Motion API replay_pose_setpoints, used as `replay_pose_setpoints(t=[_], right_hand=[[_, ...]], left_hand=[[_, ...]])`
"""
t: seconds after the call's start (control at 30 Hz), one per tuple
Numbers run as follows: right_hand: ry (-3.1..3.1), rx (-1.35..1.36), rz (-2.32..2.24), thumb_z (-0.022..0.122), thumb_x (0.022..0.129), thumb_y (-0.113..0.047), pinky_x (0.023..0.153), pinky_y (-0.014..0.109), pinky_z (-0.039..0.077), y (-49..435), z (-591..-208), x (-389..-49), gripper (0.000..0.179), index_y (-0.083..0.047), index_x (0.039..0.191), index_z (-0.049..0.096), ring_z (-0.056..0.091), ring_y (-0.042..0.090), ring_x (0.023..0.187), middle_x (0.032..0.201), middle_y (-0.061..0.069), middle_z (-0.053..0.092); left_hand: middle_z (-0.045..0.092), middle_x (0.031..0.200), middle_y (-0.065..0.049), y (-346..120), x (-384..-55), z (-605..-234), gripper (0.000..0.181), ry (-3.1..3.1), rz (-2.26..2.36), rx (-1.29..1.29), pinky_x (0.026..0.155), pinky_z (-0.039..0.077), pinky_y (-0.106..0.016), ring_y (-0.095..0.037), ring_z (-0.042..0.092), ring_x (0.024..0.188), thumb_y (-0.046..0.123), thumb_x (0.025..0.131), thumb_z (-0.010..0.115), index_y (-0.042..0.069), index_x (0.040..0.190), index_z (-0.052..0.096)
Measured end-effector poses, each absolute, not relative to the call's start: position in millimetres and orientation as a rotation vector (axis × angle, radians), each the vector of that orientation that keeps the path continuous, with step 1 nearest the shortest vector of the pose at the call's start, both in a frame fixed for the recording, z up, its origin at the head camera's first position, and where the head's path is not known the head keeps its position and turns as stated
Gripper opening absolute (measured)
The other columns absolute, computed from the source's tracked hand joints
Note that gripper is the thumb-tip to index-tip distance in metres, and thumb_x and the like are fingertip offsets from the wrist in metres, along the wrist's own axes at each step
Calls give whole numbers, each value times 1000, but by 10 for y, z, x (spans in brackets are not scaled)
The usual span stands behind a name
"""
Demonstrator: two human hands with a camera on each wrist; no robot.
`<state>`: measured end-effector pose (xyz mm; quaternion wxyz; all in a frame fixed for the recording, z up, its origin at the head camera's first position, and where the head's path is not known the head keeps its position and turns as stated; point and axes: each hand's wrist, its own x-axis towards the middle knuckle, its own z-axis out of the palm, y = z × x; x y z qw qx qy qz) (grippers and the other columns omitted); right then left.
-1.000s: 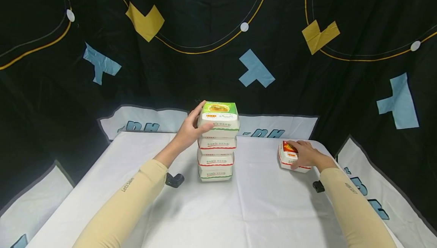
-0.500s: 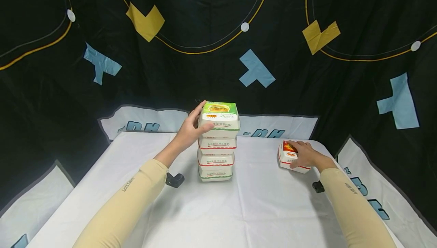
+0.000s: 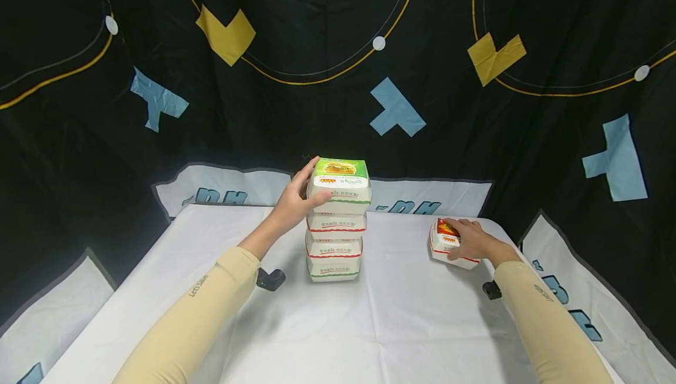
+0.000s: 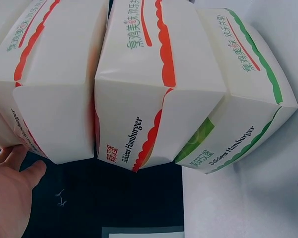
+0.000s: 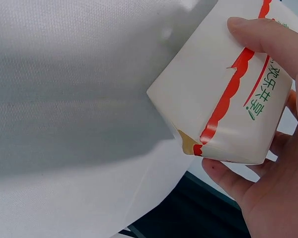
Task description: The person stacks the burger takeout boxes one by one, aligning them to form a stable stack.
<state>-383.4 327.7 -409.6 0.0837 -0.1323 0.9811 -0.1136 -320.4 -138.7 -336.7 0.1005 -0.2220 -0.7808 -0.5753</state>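
Observation:
A stack of several paper hamburger boxes (image 3: 335, 258) stands mid-table, white with red or green wavy stripes. On top sits a green-lidded hamburger box (image 3: 340, 196) with a burger picture. My left hand (image 3: 292, 201) grips that top box from its left side, thumb on the front and fingers towards the back. In the left wrist view, the lower boxes (image 4: 134, 99) fill most of the frame. Off to the right, a red-lidded hamburger box (image 3: 441, 242) rests on the table; my right hand (image 3: 472, 239) holds it, thumb across the front side in the right wrist view.
White cloth covers the table (image 3: 317, 331). Behind it hangs a black curtain (image 3: 317, 120) with blue and yellow patches. Dark wrist devices (image 3: 270, 279) sit beneath the forearms. The table's right edge runs close to the right arm.

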Motion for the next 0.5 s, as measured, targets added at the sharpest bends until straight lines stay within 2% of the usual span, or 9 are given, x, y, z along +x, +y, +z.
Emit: replay_pose_setpoints(t=[0.23, 0.5], right_hand=[[2929, -403, -352, 82, 81, -35, 102, 73, 39, 3271, -4066, -3820, 98, -14, 158, 27, 31, 48, 132, 155, 28, 31], [2934, -414, -351, 81, 82, -37, 102, 74, 37, 3228, -3968, -3782, 97, -14, 158, 26, 31, 48, 132, 155, 28, 31]], left_hand=[[29, 160, -13, -1359, -3069, -3233, 84, -2330, -1691, -658, 104, 46, -51, -34, 42, 139, 24, 94, 67, 22, 163, 18], [31, 158, -14, -1340, -2916, -3135, 86, -2321, -1691, -668, 104, 46, -49, -34, 43, 137, 29, 94, 69, 20, 162, 18]])
